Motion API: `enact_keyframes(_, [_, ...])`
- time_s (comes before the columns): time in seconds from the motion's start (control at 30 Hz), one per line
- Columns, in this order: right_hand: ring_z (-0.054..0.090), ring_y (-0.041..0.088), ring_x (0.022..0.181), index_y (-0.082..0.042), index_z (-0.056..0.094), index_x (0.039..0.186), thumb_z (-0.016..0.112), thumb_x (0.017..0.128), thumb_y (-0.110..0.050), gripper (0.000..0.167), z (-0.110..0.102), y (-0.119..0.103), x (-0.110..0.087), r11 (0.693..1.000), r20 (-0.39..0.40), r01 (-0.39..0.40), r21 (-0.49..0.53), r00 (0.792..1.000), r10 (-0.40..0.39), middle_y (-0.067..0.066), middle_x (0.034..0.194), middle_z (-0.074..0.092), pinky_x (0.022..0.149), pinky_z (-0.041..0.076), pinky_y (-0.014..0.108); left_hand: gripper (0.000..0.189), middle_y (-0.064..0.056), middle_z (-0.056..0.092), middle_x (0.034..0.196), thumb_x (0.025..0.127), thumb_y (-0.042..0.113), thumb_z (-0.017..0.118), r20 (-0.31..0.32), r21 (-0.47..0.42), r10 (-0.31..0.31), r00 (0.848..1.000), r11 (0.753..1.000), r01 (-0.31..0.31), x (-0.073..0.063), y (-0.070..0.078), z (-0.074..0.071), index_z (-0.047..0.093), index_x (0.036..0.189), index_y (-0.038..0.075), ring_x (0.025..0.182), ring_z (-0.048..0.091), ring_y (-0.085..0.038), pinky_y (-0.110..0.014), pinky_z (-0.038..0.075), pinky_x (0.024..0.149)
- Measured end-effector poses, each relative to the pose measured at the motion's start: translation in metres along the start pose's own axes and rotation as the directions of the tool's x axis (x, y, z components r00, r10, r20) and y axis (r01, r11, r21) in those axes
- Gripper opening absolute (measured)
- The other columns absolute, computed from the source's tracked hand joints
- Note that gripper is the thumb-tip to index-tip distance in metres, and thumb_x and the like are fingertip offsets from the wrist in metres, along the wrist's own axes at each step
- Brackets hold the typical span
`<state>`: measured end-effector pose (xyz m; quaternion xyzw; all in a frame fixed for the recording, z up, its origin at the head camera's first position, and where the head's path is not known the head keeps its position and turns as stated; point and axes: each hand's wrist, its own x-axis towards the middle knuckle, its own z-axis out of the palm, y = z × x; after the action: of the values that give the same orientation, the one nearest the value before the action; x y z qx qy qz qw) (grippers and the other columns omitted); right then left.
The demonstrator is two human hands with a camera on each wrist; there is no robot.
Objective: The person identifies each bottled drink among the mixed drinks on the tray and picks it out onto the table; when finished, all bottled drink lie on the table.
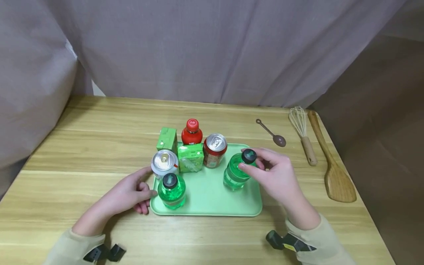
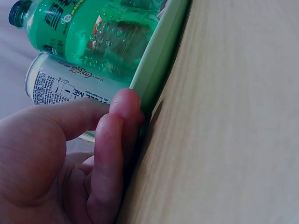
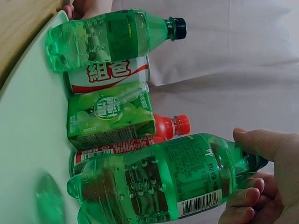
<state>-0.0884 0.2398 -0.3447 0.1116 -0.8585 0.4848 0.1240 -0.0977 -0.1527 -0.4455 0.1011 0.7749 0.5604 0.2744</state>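
My right hand [image 1: 276, 173] pinches a green soda bottle [image 3: 154, 182] near its black cap, between thumb and fingers. This bottle leans slightly, its base close over the right part of the light green tray [image 1: 208, 198]. At the tray's left edge my left hand [image 1: 130, 193] holds the rim, thumb and fingertips against it. Just inside that edge stands another green soda bottle [image 1: 172, 193]. Behind it is a silver Coca-Cola can [image 1: 164, 163]. A green juice box [image 1: 190, 158] and a red cola can [image 1: 214, 151] stand along the tray's back.
Another green juice box [image 1: 167, 139] and a red bottle [image 1: 191, 133] stand at the back. On the wooden table [image 1: 99, 154], to the right, lie a brown spoon [image 1: 273, 134], a whisk [image 1: 303, 136] and a wooden spatula [image 1: 334, 169]. Grey cloth [image 1: 198, 51] hangs behind.
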Motion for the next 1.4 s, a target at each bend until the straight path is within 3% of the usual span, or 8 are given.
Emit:
enact_keyframes(0.23, [0.041,0.011,0.063,-0.009,0.074,0.088,0.088,0.081,-0.006,0.017,-0.004,0.001,0.002,1.000,-0.017,-0.018,0.014,1.000,0.018,0.000,0.066,0.042,0.048,0.031,0.024,0.094,-0.016,0.066,0.073,0.094,0.013,0.074,-0.003,-0.002,0.003,1.000,1.000,-0.003,0.000,-0.001,0.000,0.013,0.165,0.004,0.059,0.070,-0.033,-0.044,0.062,0.049])
enact_keyframes(0.47, [0.042,0.010,0.064,-0.008,0.080,0.106,0.088,0.081,-0.006,0.026,-0.009,0.004,0.004,0.999,-0.038,-0.054,0.007,0.998,0.055,-0.002,0.067,0.044,0.048,0.032,0.024,0.094,-0.016,0.066,0.073,0.094,0.013,0.074,-0.004,-0.004,-0.004,1.000,1.000,0.004,0.000,-0.001,0.000,0.013,0.165,0.004,0.059,0.070,-0.033,-0.044,0.062,0.049])
enact_keyframes(0.7, [0.042,0.011,0.064,-0.008,0.081,0.108,0.088,0.082,-0.005,0.027,-0.014,0.007,0.008,0.999,-0.074,-0.052,0.016,0.996,0.053,-0.001,0.067,0.044,0.047,0.032,0.023,0.093,-0.016,0.066,0.073,0.094,0.013,0.074,-0.005,0.002,0.002,1.000,1.000,-0.002,-0.001,-0.001,0.000,0.014,0.165,0.004,0.059,0.070,-0.033,-0.044,0.062,0.049])
enact_keyframes(0.9, [0.042,0.011,0.063,-0.009,0.080,0.109,0.088,0.083,-0.010,0.026,-0.017,0.009,0.010,0.995,-0.089,-0.102,0.001,0.991,0.102,-0.002,0.067,0.044,0.047,0.033,0.021,0.093,-0.016,0.066,0.073,0.094,0.012,0.074,-0.006,0.002,0.000,1.000,1.000,0.000,-0.001,-0.001,0.000,0.013,0.165,0.003,0.059,0.070,-0.032,-0.044,0.063,0.050])
enact_keyframes(1.27, [0.038,0.008,0.059,-0.002,0.080,0.111,0.087,0.082,-0.005,0.031,-0.028,0.016,0.017,0.996,-0.171,-0.087,0.016,0.981,0.088,-0.005,0.064,0.040,0.045,0.029,0.020,0.094,-0.016,0.066,0.073,0.094,0.012,0.074,-0.003,-0.003,0.001,1.000,1.000,-0.001,-0.001,-0.001,0.000,0.013,0.165,0.004,0.059,0.070,-0.033,-0.045,0.063,0.050])
enact_keyframes(1.4, [0.037,0.007,0.057,-0.002,0.080,0.106,0.087,0.082,-0.006,0.025,-0.033,0.018,0.018,0.994,-0.216,-0.110,-0.009,0.971,0.106,-0.006,0.063,0.041,0.045,0.028,0.020,0.094,-0.016,0.066,0.073,0.094,0.013,0.074,-0.004,-0.002,0.003,1.000,1.000,-0.003,-0.001,-0.001,0.000,0.012,0.165,0.003,0.059,0.070,-0.032,-0.045,0.063,0.050])
